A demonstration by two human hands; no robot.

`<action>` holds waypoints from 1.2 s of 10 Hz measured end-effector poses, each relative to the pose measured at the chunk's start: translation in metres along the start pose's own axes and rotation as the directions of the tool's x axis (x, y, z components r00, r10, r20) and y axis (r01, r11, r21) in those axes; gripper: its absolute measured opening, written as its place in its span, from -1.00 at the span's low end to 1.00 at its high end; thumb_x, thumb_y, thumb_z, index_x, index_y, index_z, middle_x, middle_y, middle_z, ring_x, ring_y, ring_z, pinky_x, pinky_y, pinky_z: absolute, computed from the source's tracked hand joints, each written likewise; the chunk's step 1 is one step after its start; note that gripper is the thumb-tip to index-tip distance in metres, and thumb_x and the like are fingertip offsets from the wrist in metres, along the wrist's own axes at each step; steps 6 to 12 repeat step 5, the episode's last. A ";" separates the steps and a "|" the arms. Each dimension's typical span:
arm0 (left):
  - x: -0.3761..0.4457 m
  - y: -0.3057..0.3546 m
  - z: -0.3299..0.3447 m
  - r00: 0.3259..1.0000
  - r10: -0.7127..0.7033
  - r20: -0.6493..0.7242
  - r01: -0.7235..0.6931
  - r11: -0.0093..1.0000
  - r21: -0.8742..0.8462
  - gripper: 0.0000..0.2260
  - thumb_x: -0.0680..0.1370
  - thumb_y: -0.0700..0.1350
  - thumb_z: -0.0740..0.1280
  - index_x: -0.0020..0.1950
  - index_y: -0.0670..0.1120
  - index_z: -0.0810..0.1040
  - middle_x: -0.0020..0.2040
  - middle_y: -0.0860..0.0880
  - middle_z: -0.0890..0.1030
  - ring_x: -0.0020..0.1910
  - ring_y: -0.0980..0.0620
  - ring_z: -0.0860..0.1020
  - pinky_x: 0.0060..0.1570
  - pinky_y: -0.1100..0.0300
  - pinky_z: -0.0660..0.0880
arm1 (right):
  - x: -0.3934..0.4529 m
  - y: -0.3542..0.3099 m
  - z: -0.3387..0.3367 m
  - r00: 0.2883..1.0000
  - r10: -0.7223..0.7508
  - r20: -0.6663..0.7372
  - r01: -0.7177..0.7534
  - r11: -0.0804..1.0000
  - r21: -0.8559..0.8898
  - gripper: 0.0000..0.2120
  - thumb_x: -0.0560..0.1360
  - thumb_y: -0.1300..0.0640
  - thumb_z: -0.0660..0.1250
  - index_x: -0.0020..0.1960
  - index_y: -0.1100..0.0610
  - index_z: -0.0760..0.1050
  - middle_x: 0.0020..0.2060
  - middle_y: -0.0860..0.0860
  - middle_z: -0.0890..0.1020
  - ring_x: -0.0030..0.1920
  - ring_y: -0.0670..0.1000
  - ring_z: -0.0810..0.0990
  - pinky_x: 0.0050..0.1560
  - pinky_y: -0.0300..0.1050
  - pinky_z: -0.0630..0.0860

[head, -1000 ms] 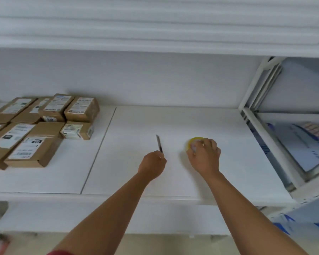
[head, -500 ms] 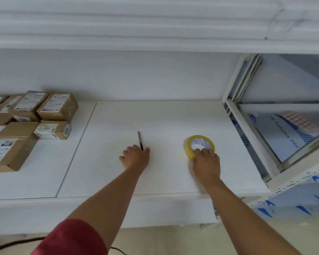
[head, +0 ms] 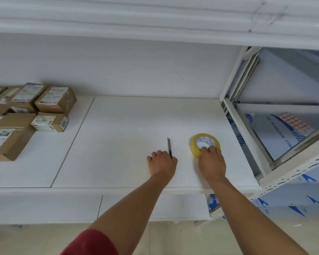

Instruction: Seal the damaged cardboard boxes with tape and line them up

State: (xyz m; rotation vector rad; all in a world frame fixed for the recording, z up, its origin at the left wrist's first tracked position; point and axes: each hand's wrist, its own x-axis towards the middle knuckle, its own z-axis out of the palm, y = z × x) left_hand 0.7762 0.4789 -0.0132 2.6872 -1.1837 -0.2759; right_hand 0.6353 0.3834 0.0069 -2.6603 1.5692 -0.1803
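- Since the earlier frame, both hands stayed put: left hand (head: 162,162) gripped the utility knife (head: 169,147); right hand (head: 212,161) fingers curled on the tape roll (head: 204,144).
- Cardboard boxes (head: 26,115) crowded the frame's left; white shelf (head: 122,140) lay bare between.

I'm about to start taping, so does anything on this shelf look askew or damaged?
The cardboard boxes at the left lie piled at mixed angles, not lined up. Damage is too small to tell. The tape roll and knife look normal.

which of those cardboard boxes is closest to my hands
The small box lying low at the stack's right front corner, label on top; the other boxes sit farther left or behind it.
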 end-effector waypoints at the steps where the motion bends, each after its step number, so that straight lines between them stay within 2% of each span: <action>1: -0.007 0.010 0.007 1.000 -0.003 0.015 0.003 1.000 0.020 -0.65 0.63 0.07 0.06 0.13 -0.11 0.53 0.08 -0.06 0.54 0.09 -0.10 0.45 0.06 0.00 0.27 | -0.001 0.004 -0.003 1.000 -0.005 0.026 0.005 1.000 0.001 -0.63 0.59 0.16 0.22 0.40 0.14 0.39 0.28 0.11 0.46 0.35 0.13 0.36 0.27 -0.06 0.39; 2: -0.011 0.012 0.006 1.000 -0.018 0.022 0.018 1.000 0.021 -0.59 0.64 0.15 0.05 0.20 -0.10 0.50 0.13 -0.06 0.52 0.14 -0.10 0.44 0.11 0.00 0.27 | 0.000 0.004 -0.012 0.996 -0.040 0.081 0.039 0.999 0.010 -0.58 0.59 0.15 0.20 0.44 0.13 0.34 0.34 0.12 0.43 0.36 0.14 0.37 0.33 -0.03 0.34; 3: -0.014 0.006 -0.005 0.999 -0.041 0.013 0.041 0.999 -0.012 -0.50 0.61 0.29 0.08 0.26 -0.10 0.45 0.19 -0.08 0.50 0.19 -0.13 0.42 0.16 -0.02 0.28 | -0.002 0.003 -0.024 0.992 -0.100 0.079 0.092 0.991 0.097 -0.52 0.57 0.17 0.24 0.47 0.10 0.27 0.38 0.16 0.34 0.37 0.19 0.34 0.28 0.04 0.37; 4: -0.016 -0.001 -0.027 0.995 -0.018 -0.096 0.012 0.998 -0.060 -0.63 0.62 0.16 0.15 0.18 -0.11 0.48 0.16 -0.09 0.50 0.17 -0.13 0.43 0.12 0.00 0.30 | -0.002 -0.008 -0.040 0.990 -0.139 -0.033 0.143 0.954 0.264 -0.81 0.51 0.29 0.21 0.12 0.22 0.39 0.01 0.14 0.51 0.04 0.17 0.50 -0.08 -0.04 0.40; 5: -0.019 -0.006 -0.050 0.986 0.009 -0.169 -0.015 0.999 -0.036 -0.76 0.59 -0.05 0.14 0.04 -0.14 0.54 0.07 -0.12 0.53 0.07 -0.13 0.44 0.03 0.01 0.31 | -0.003 -0.023 -0.059 0.973 -0.214 -0.082 0.226 0.955 0.193 -0.86 0.50 0.24 0.23 -0.23 0.15 0.34 -0.36 0.03 0.46 -0.28 0.08 0.47 -0.33 -0.11 0.20; 12: -0.019 -0.006 -0.050 0.986 0.009 -0.169 -0.015 0.999 -0.036 -0.76 0.59 -0.05 0.14 0.04 -0.14 0.54 0.07 -0.12 0.53 0.07 -0.13 0.44 0.03 0.01 0.31 | -0.003 -0.023 -0.059 0.973 -0.214 -0.082 0.226 0.955 0.193 -0.86 0.50 0.24 0.23 -0.23 0.15 0.34 -0.36 0.03 0.46 -0.28 0.08 0.47 -0.33 -0.11 0.20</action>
